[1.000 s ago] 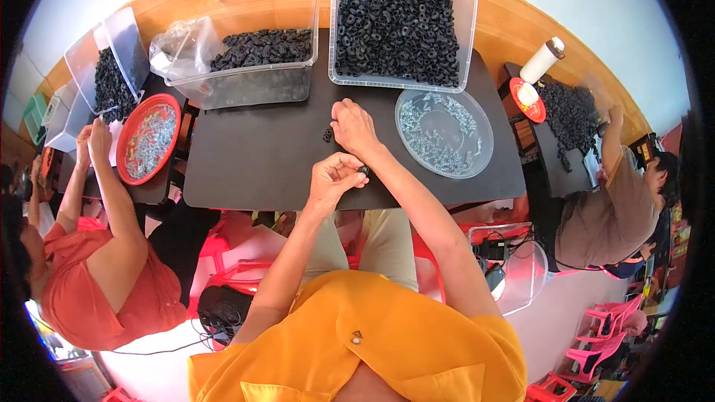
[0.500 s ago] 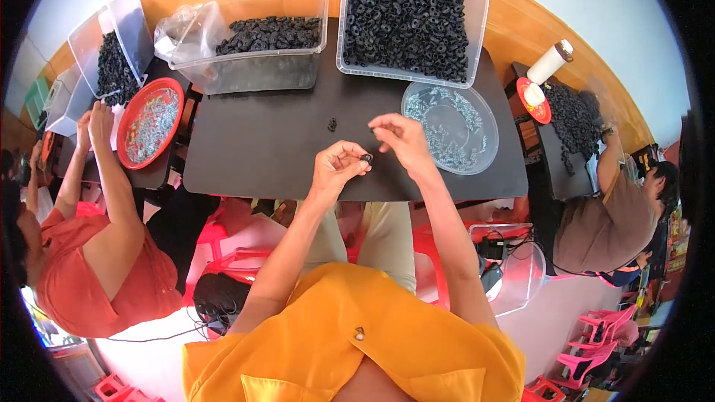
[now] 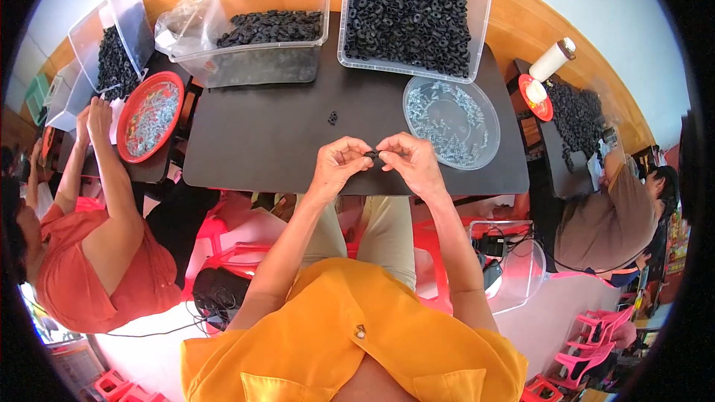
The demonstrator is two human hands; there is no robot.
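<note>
Over the near part of the dark table, my left hand (image 3: 339,167) pinches a small black plastic part (image 3: 372,155) between thumb and fingertips. The thumb and forefinger of my right hand (image 3: 414,166) close on the other side of it, so both hands meet at the part. The fingertips hide most of its shape. Farther back on the table (image 3: 257,141) lies a small loose black piece (image 3: 333,117). Right of my hands sits a round clear dish (image 3: 453,123) with many small silvery pieces that look like springs.
At the back stand a clear bin (image 3: 417,72) full of black ring-like parts and another bin (image 3: 261,67) holding dark pieces. Co-workers sit left (image 3: 112,260) and right (image 3: 607,227). A red dish (image 3: 129,123) holds silvery pieces; a bottle (image 3: 551,61) stands at the right.
My right hand has come down and left from beside the round dish to the black part in my left hand. My left hand stays nearly in place.
</note>
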